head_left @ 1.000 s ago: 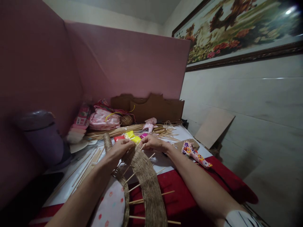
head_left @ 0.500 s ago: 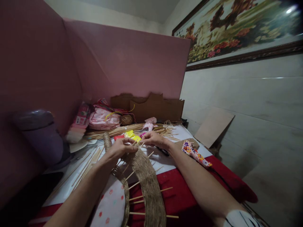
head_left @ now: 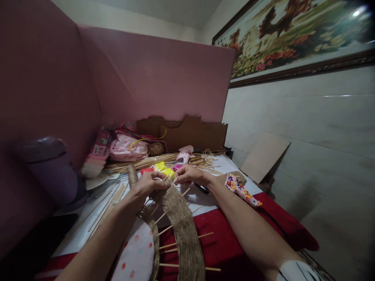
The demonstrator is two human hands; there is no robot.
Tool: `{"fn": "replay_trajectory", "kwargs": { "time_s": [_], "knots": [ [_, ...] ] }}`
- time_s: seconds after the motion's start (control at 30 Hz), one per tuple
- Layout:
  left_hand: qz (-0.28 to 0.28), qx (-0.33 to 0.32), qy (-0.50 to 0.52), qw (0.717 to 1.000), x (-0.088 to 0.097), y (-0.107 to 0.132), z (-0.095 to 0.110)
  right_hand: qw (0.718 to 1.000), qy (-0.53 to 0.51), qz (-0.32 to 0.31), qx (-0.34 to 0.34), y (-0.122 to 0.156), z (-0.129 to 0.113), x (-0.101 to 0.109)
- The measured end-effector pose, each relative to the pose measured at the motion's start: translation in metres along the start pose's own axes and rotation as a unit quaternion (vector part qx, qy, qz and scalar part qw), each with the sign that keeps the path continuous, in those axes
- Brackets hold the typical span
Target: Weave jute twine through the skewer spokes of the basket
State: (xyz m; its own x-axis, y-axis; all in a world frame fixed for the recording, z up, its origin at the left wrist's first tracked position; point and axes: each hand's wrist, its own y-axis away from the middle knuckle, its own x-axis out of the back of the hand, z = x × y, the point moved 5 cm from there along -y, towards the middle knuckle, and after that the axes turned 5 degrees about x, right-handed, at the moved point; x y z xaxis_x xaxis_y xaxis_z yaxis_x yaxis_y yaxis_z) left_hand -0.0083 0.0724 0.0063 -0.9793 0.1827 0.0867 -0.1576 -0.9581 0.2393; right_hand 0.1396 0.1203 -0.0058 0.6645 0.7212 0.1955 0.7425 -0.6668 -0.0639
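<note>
A curved band of woven brown twine (head_left: 186,226) stands around a round panel covered in white cloth with red spots (head_left: 135,249). Thin wooden sticks (head_left: 165,230) run outward like spokes from the panel's twine edge through the band. At the band's far end, my left hand (head_left: 150,183) is closed, its thumb and fingers pinching the weave beside the stick tips. Just to the right, my right hand (head_left: 191,174) pinches by a stick end, with thin twine at its fingertips, mostly hidden by the fingers.
Behind my hands lie yellow packets (head_left: 164,168), a twine spool (head_left: 132,175) and a long bundle of sticks (head_left: 125,164). A twine ball (head_left: 156,148) sits by pink cloth (head_left: 129,147). Flowered cloth (head_left: 241,190) lies right, a purple container (head_left: 54,171) left. Brown cardboard (head_left: 195,134) stands at the back.
My right hand's fingers have drawn slightly down and inward beside the stick tip. My left hand and the woven piece have barely shifted.
</note>
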Motion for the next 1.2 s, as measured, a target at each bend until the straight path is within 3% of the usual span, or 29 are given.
{"fn": "replay_trajectory", "kwargs": {
  "time_s": [0.23, 0.87, 1.2],
  "knots": [
    [0.002, -0.016, -0.007, 1.0, -0.001, -0.002, 0.0, 0.998, 0.017, 0.052, 0.037, -0.002, 0.001, 0.008],
    [-0.005, -0.028, 0.004, 1.0, 0.0, -0.005, -0.002, 0.995, -0.021, 0.084, 0.056, -0.004, -0.001, 0.007],
    [0.029, -0.034, -0.05, 0.998, 0.0, -0.01, -0.003, 0.967, -0.056, 0.171, 0.179, -0.006, -0.02, 0.012]
  ]
}}
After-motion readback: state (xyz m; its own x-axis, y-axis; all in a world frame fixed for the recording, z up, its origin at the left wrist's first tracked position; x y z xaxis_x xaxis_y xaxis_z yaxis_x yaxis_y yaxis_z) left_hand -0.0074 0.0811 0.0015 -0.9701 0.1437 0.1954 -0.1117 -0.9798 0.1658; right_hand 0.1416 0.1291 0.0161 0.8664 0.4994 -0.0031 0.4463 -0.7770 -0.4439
